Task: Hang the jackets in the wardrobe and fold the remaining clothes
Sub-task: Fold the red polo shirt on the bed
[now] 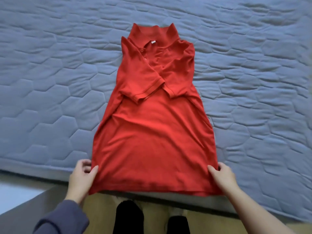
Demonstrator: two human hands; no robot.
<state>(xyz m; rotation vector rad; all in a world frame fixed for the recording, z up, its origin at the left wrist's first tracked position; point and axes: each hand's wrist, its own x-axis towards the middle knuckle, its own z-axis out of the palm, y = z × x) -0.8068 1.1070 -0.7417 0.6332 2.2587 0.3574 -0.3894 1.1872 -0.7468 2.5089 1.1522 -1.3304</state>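
A red polo shirt (152, 132) lies face up on the blue quilted bed, collar at the far end. Both short sleeves are folded inward across the chest. Its hem hangs slightly over the near edge of the bed. My left hand (82, 178) pinches the lower left corner of the shirt, thumb on top of the cloth. My right hand (222, 178) pinches the lower right corner the same way.
The blue quilted mattress (50, 81) fills most of the view on both sides of the shirt. Its near edge (33, 173) runs along the bottom. Below it are a wooden floor (99, 213) and my dark socks (128, 217).
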